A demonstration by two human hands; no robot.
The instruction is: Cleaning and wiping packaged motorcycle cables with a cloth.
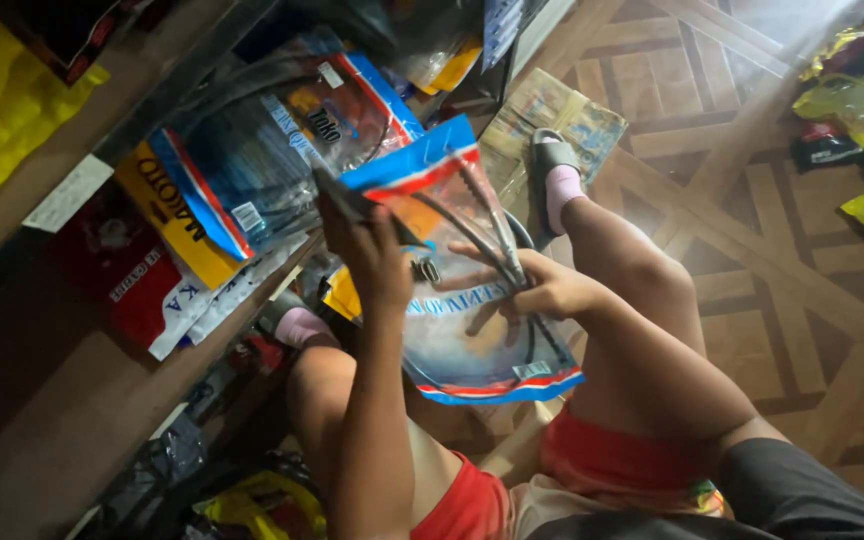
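Note:
I sit on the floor with a clear plastic packet (472,330) held over my lap; it has blue and red edges and a coiled dark cable inside. My left hand (372,255) grips the packet's left edge together with a dark flat piece (352,200). My right hand (537,290) lies across the packet's front, fingers curled over the cable. Both hands are close together, just in front of the shelf.
A wooden shelf (82,400) at left carries more cable packets (262,150) in blue, yellow and red wrapping. A flattened carton (562,110) lies under my right foot. Yellow packets (852,105) lie on the patterned wooden floor at far right.

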